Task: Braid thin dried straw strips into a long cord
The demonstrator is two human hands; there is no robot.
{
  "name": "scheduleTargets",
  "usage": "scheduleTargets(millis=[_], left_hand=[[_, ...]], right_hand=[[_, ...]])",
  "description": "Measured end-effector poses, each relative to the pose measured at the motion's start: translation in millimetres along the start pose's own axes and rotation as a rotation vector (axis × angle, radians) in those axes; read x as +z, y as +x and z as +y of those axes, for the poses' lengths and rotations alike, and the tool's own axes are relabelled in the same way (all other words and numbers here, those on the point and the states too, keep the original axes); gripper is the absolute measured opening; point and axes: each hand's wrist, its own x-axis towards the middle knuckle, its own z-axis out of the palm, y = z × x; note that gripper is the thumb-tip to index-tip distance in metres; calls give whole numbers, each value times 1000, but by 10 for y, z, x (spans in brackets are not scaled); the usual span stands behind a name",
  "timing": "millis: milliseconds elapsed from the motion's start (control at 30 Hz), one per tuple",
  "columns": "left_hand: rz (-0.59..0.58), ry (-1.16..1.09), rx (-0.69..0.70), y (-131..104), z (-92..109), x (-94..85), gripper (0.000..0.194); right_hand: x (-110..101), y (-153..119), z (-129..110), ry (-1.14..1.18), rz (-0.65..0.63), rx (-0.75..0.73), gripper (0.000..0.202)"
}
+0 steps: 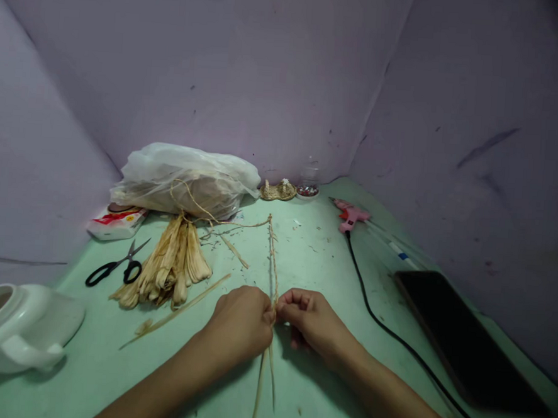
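Note:
A thin braided cord of dried plant fibre (274, 259) runs up the middle of the table, then bends left toward a bundle of dried husk strips (171, 265). My left hand (246, 320) is closed on the cord's near end. From the right, my right hand (307, 318) pinches the cord at the same spot, thumb and forefinger together. Two loose strands (261, 384) hang from under my fingers toward me. Just where the strands cross is hidden by my fingertips. A loose fibre strip (182, 310) lies left of my left hand.
Black-handled scissors (117, 267), a tissue pack (117, 222) and a white ceramic pot (21, 325) stand left. Behind are a plastic bag (186, 178), a small woven piece (277, 190) and a bead container (308, 184). A pink glue gun (350, 214), its cable (385, 329) and a dark tablet (464, 340) lie right.

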Motion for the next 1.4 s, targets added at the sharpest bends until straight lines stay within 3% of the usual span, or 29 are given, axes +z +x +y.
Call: scheduleTargets(millis=[133,300,400,467,567,700,900,1167,1400], left_hand=[[3,-10,-14,4,8,-1,24],[139,22,-95,6,26,-34,21],[188,-134,-46,47,6,6,18],[112,-379,0,92,-12,58,17],[-132,-808,-37,149,-27,117,25],[-311,-1048,-114,161,-21,76,23],[-270,-1004,-153,149,-25,0,5],[-311,-1042,-137,176,-69,-42,6],[-137,-898,-79,196,-71,-23,3]], right_hand=[[-14,15,20,1,-13,-5,8],[-22,40,41,1,1,6,2],[-13,29,23,23,22,-6,2],[-2,13,4,47,38,-9,3],[9,-6,-14,73,51,-10,5],[9,-5,-16,101,52,-17,6],[15,-5,-14,153,40,-5,7],[17,-17,8,321,-19,37,9],[71,-45,-2,292,-3,20,7]])
